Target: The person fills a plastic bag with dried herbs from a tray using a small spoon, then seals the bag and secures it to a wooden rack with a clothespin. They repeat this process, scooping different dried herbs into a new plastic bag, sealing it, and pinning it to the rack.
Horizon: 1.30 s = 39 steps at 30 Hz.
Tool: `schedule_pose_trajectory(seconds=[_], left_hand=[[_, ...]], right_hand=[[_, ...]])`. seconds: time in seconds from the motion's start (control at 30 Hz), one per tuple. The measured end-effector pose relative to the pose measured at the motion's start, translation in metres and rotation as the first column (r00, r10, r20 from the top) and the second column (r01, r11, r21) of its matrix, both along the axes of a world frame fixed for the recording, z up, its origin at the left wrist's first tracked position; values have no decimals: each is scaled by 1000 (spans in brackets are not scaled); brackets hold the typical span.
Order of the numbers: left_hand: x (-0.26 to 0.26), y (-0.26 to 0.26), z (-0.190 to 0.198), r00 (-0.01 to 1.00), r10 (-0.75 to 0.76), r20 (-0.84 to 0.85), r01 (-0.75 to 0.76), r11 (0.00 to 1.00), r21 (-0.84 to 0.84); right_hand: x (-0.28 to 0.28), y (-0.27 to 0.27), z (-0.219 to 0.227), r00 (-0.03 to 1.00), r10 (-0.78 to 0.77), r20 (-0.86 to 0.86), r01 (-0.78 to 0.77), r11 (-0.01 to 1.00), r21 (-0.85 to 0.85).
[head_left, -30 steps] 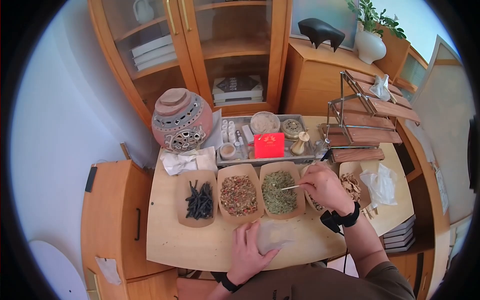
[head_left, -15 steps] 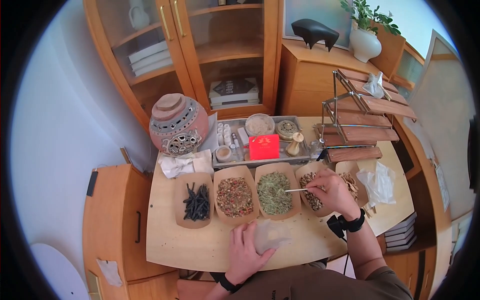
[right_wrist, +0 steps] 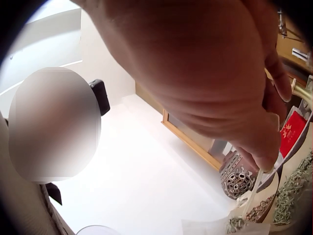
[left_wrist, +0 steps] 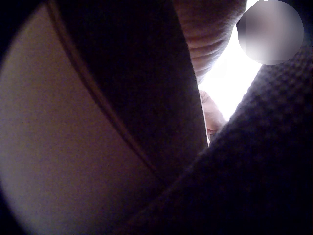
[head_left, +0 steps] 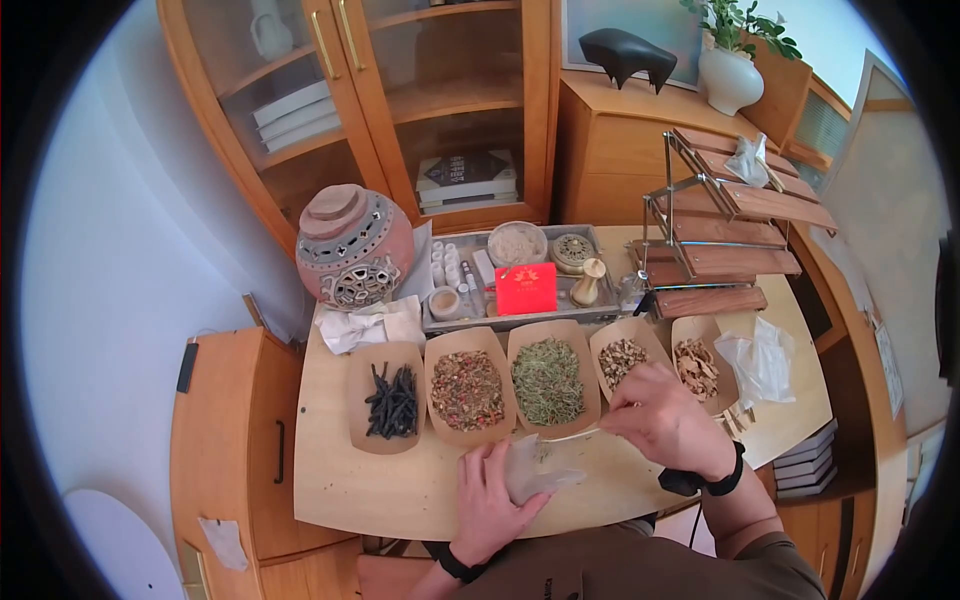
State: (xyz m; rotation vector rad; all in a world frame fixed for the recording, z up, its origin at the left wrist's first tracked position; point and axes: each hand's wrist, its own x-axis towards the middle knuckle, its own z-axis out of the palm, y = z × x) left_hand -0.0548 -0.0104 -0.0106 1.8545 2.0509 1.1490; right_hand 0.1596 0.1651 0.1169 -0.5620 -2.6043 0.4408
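My left hand (head_left: 492,505) rests low over the table, holding a small translucent pouch (head_left: 540,472) between thumb and fingers. Some green bits show at its mouth. My right hand (head_left: 660,420) pinches a slim pale stick (head_left: 575,436), whose far end reaches over the pouch. In the right wrist view, a clump of green herb (right_wrist: 236,225) sits at the stick's tip, by the pouch (right_wrist: 205,227). Dried green herb (head_left: 548,382) fills the middle paper tray. The left wrist view is mostly dark cloth and hides the left hand's work.
Other paper trays hold black pods (head_left: 392,400), a reddish-brown mix (head_left: 467,390), brown pieces (head_left: 620,360) and pale chips (head_left: 697,370). Behind stand a pierced clay pot (head_left: 355,245), a grey tray (head_left: 470,325) with a red card (head_left: 526,289), and a folding wooden rack (head_left: 725,262).
My right hand has drawn the stick from the green herb tray down and toward me, to the pouch. My left hand has stayed in place, with the pouch now raised more upright.
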Motion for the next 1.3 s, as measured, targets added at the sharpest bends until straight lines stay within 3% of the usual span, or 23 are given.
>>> schedule_pose_trajectory(seconds=[0.07, 0.3, 0.4, 0.57, 0.77, 0.83, 0.87, 0.93, 1.17, 1.3], left_hand=[[-1, 0, 0, 1000, 4, 4, -4, 1000, -3], [-1, 0, 2, 1000, 7, 2, -7, 1000, -5], [0, 0, 2, 1000, 3, 22, -3, 1000, -8], [-1, -4, 0, 998, -4, 58, 6, 999, -33], [-9, -18, -8, 988, 20, 154, -19, 1000, -10], [-13, -23, -22, 956, 112, 272, -156, 977, 145], [-15, -24, -25, 957, 104, 271, -144, 981, 131], [-18, -25, -27, 914, 155, 375, -258, 935, 243], [-15, -22, -23, 918, 196, 345, -300, 912, 280], [-12, -19, -23, 891, 196, 409, -333, 895, 296]], right_hand=[[-2, -3, -2, 997, 54, 63, -61, 991, 119], [-1, -2, -2, 999, 45, 24, -47, 995, 91], [5, 3, -5, 1000, -6, 24, 5, 998, 57], [14, 18, -14, 973, -230, 17, 228, 971, 64], [20, 27, -27, 950, -306, 66, 295, 946, 137], [19, 26, -26, 947, -304, 101, 277, 935, 220], [17, 26, -23, 946, -307, 108, 275, 932, 234], [16, 26, -23, 941, -318, 118, 286, 930, 232], [13, 25, -24, 926, -337, 168, 289, 923, 255], [11, 24, -27, 929, -337, 151, 290, 920, 265]])
